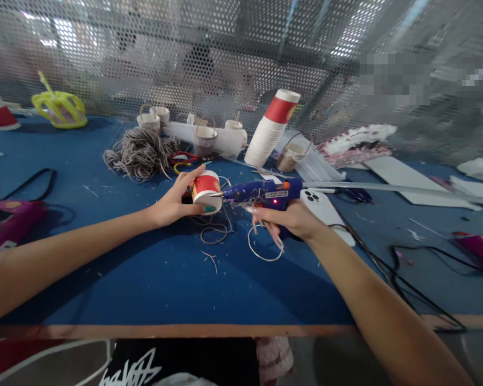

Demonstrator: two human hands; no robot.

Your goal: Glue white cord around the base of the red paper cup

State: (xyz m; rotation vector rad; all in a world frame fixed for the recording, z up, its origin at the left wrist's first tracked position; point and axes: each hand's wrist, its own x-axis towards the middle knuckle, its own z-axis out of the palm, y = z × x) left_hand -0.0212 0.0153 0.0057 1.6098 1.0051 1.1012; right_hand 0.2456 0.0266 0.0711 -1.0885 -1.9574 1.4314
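Note:
My left hand [173,201] grips a small red and white paper cup [206,184], thumb below and fingers above, with its round white end turned to the right. In my right hand [292,219] is a blue hot glue gun [265,192], its red light lit and a long clear glue stick [370,186] running out of its back. The gun's nozzle tip is at the cup's white end; whether it touches I cannot tell. Thin grey cord [217,231] lies in loops under the cup, and a white ring of cord [265,259] lies below my right hand.
Behind the cup are a grey yarn heap [139,153], a leaning stack of paper cups [268,134] and several small handled baskets, one cord-wrapped [292,158]. A white phone [326,214] and black cables [402,289] lie right. Purple glue guns [14,222] rest at both sides.

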